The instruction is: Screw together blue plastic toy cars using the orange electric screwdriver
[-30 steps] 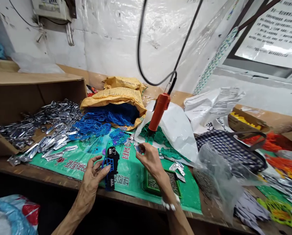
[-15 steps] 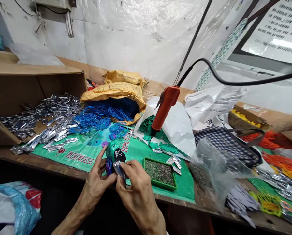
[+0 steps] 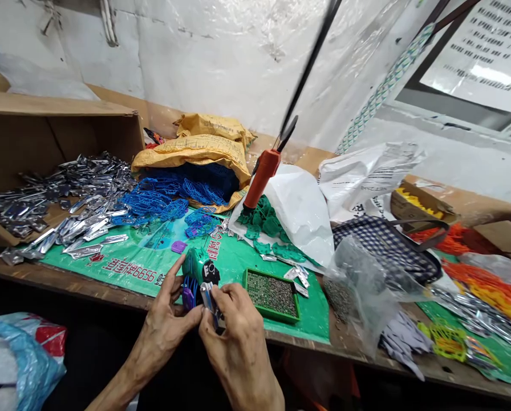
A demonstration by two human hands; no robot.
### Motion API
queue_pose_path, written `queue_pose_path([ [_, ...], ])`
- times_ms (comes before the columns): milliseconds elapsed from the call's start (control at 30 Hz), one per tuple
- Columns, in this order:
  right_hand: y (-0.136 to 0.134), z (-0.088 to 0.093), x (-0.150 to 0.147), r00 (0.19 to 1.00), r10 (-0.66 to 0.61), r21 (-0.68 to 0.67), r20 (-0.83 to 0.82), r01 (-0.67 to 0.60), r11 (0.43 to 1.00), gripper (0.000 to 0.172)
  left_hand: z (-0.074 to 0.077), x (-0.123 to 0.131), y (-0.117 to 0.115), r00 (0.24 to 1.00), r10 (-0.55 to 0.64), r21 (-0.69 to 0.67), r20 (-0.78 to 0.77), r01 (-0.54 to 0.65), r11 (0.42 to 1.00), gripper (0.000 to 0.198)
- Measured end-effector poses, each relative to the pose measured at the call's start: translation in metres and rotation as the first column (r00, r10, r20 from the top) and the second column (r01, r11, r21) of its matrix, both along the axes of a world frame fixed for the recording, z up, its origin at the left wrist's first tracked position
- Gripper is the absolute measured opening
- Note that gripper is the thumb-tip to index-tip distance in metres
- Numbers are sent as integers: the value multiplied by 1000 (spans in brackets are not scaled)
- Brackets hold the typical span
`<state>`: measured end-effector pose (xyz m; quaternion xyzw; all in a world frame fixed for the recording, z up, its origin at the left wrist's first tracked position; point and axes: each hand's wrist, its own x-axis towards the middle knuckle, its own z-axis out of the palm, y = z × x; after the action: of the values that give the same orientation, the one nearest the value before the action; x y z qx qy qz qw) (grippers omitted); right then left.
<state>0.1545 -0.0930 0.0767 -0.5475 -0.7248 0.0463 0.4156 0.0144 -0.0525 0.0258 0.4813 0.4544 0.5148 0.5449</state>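
At the front edge of the workbench, my left hand (image 3: 163,314) curls around blue and purple plastic pieces (image 3: 189,291), thumb towards my right hand. Close beside it, my right hand (image 3: 238,337) pinches a shiny silver metal piece (image 3: 206,294) between thumb and fingers. The tips of both hands almost meet, and the lower part of what they hold is hidden. Just beyond my fingers stands a green and black object (image 3: 202,265) whose kind I cannot make out. An orange electric screwdriver (image 3: 262,177) hangs by its cord above green plastic pieces (image 3: 266,222).
To the right of my hands lies a green tray (image 3: 296,317) of small metal parts. At left, a cardboard box (image 3: 59,103) spills silver pieces (image 3: 88,214). Blue plastic pieces (image 3: 153,200) spill from a yellow sack (image 3: 195,148). A checkered bag (image 3: 379,245) sits at right.
The view has turned slightly, so the bench things sit further left. The hanging screwdriver has swung left and away. Both hands keep their hold, with little movement between them.
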Motion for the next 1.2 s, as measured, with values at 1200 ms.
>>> queue_pose_path([
  [1200,42,-6,-16,999,34,147,22,-37,988,32,-6,-15,24,955,-173,-120,243,206,971,119],
])
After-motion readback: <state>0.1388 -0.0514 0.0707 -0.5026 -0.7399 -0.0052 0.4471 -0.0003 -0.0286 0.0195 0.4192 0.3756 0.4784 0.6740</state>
